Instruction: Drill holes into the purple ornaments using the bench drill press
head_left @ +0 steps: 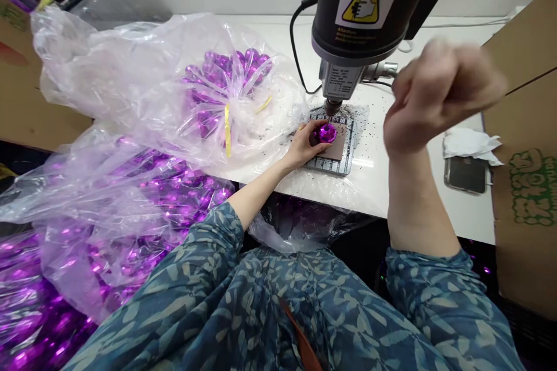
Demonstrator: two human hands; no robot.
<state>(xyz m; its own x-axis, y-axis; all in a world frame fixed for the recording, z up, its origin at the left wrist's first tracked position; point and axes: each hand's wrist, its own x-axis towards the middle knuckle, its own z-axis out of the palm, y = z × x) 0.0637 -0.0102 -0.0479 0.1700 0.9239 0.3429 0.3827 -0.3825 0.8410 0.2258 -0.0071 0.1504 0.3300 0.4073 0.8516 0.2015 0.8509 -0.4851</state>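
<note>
A shiny purple ball (327, 133) sits on a brown board (337, 148) over the grey metal base plate (346, 165) of a drill press. My left hand (304, 144) has its thumb and fingers closed around the ball's left side. Directly above the ball, the drill chuck (333, 106) points down, its tip at or very near the ball's top. My right hand (439, 93) is raised right of the black drill press housing (369, 6), fingers curled in and blurred by motion. It looks closed near the metal lever (385, 70); whether it grips a handle is hidden.
Clear plastic bags (130, 69) of purple balls fill the left, on the table and below it. Dark shavings lie around the base plate. A phone (466, 174) under white tissue (470, 144) is at the right, beside a cardboard box (526, 185). A black cable (296, 40) hangs behind.
</note>
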